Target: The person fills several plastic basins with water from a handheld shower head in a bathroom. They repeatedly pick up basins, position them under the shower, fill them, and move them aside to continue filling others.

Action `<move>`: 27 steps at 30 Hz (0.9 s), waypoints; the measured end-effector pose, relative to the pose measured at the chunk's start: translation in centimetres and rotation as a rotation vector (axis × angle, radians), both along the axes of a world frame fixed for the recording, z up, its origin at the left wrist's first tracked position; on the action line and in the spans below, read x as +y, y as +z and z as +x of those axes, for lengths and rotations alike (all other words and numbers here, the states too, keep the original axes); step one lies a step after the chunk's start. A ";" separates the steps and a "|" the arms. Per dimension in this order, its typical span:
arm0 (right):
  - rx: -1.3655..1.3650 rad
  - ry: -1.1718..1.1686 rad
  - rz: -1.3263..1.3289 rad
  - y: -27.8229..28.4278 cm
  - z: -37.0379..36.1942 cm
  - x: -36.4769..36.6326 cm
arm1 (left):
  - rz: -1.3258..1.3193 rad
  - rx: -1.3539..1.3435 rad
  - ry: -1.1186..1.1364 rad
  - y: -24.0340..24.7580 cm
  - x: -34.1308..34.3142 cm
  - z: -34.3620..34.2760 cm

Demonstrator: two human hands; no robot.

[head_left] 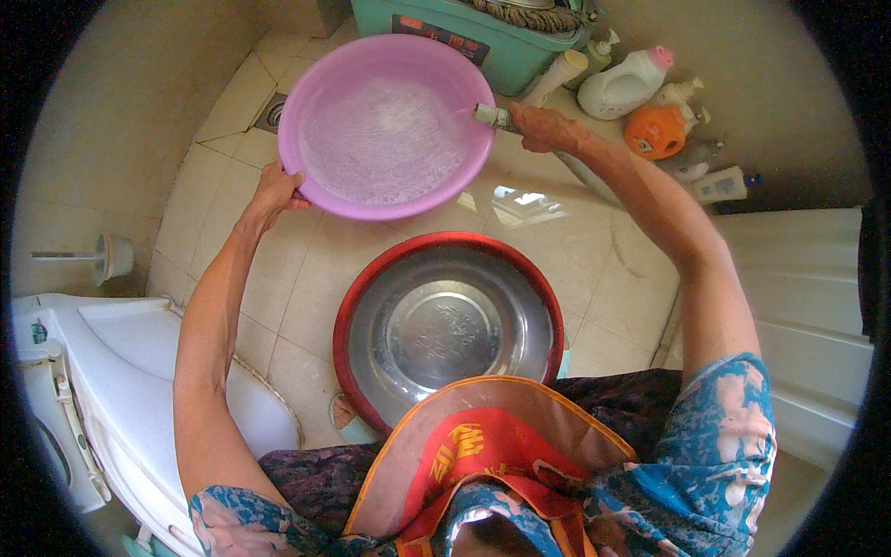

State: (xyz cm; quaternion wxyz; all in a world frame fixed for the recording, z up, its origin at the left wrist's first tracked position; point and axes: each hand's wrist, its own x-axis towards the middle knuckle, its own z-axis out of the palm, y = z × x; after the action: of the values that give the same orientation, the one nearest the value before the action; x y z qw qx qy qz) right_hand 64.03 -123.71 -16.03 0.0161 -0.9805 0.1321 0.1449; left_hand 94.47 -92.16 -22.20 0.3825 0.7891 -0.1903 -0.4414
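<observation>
A pinkish-purple plastic basin [295, 139] holds foamy, whitish water, at the far side of the floor. My left hand [277, 195] grips its near-left rim, thumb over the edge. At the basin's right rim my right hand [548, 128] is closed around a hose [497, 116], its pale end pointing into the basin and a spray of water coming from it. Closer to me stands a metal basin [441, 330] with a red outer rim, with no water that I can make out in it.
Behind the purple basin is a green tub [520, 60]. Several bottles, among them a white jug [624, 84] and an orange bottle [657, 130], line the right wall. A white fixture [158, 353] fills the left side. A drain [271, 112] lies in the tiled floor [288, 251].
</observation>
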 end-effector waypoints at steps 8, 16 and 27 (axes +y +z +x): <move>0.200 -0.283 0.215 2.0 1.3 1.4 | -0.075 0.017 0.031 0.3 0.0 -0.3; 0.226 -0.217 0.188 2.6 1.1 1.6 | -0.062 0.007 0.037 0.2 -0.1 -0.2; 0.240 -0.162 0.196 3.3 1.4 2.0 | -0.057 0.007 0.035 0.3 -0.1 -0.3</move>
State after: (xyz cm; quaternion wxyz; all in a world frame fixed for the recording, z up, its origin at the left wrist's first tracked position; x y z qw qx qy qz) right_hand 65.43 -121.71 -12.71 0.1073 -0.9360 0.1966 0.2716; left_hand 94.19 -92.24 -21.90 0.4130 0.7796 -0.1877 -0.4317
